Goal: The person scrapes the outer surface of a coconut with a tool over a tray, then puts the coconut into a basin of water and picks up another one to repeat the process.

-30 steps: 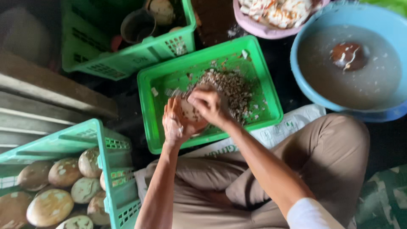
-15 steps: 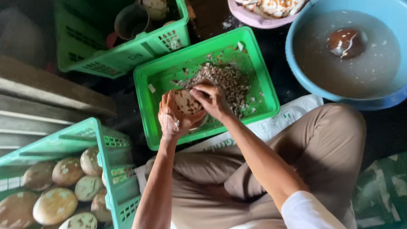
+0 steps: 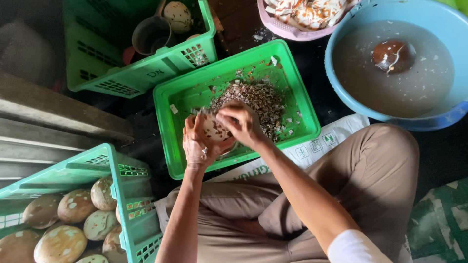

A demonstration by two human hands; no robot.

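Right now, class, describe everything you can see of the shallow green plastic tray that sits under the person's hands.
The shallow green plastic tray is rectangular, with a raised rim and rounded corners. It sits level on the dark floor, turned at a slight angle, between a taller green slatted crate and a blue basin of cloudy water. A heap of brown and white shell fragments fills its middle, with loose chips scattered about. Both hands work above it; whether they touch it cannot be told.

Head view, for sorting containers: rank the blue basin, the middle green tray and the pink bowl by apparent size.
1. Middle green tray and blue basin look about alike; the basin is cropped, so unranked.
2. Pink bowl, smallest, though also cropped.
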